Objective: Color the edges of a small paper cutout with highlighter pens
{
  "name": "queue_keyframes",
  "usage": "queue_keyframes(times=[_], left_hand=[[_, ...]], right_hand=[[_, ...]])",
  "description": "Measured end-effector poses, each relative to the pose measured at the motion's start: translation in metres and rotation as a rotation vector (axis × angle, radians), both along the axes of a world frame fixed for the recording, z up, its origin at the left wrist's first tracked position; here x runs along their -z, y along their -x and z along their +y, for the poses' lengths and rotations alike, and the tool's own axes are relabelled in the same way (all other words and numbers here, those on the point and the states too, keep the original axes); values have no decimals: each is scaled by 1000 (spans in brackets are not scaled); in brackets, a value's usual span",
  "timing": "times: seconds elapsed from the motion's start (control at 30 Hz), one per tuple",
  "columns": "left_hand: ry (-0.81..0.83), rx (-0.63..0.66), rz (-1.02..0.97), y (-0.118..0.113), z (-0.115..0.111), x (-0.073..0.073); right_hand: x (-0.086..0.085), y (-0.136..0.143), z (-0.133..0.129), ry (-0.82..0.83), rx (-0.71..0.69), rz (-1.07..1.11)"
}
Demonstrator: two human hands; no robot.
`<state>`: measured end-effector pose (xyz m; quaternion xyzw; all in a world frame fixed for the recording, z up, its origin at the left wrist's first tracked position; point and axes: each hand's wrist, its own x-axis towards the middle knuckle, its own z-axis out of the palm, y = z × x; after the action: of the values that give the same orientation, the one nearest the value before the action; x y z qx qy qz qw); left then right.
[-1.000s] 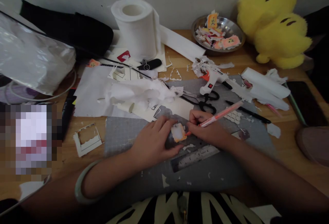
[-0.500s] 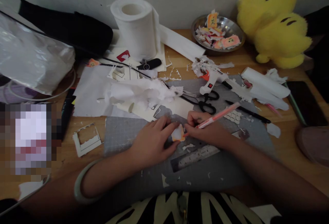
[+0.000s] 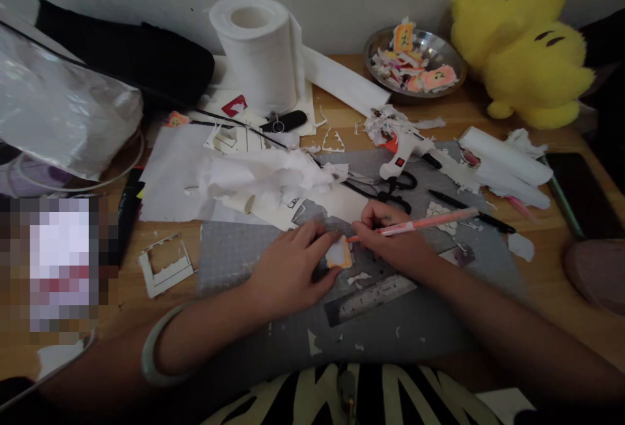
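A small white paper piece (image 3: 338, 254) with an orange-coloured edge lies on the grey cutting mat (image 3: 229, 249). The fingertips and thumb of my left hand (image 3: 290, 267) pin it down from its left side. In my right hand (image 3: 398, 243) is an orange felt-tip pen (image 3: 432, 220), gripped near its tip and slanting up to the right. The tip meets the piece at its upper right edge. A metal ruler (image 3: 374, 298) and a few paper scraps (image 3: 359, 278) lie just below the hands.
Behind the hands lie scissors (image 3: 393, 200), a hot glue gun (image 3: 403, 155) and crumpled white paper (image 3: 273, 174). A tissue roll (image 3: 258, 60), a metal bowl (image 3: 374, 83) of coloured paper pieces and yellow plush toys (image 3: 532, 67) stand at the back. A phone (image 3: 586, 194) lies right.
The pen tip has moved from the piece's lower right edge up to its upper right edge. My right hand has shifted slightly and the pen lies flatter. My left hand stays put.
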<state>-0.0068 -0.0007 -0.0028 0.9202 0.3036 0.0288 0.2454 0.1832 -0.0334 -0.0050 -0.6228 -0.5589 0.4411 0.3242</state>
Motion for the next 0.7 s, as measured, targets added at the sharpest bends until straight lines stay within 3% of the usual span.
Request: queue_keyframes(times=[0.13,0.3,0.43,0.6,0.7], left_hand=[[-21,2,-20,0,0,1],[-3,3,-25,0,-1,1],[7,2,-26,0,-1,1],[13,5,-16,0,0,1],[8,8,-22,0,0,1]], right_hand=[[-1,0,1,26,-144,1],[-1,0,1,7,12,1],[0,-1,1,23,-168,5],[-2,-1,2,-7,-19,-1],[-3,0,1,27,-159,14]])
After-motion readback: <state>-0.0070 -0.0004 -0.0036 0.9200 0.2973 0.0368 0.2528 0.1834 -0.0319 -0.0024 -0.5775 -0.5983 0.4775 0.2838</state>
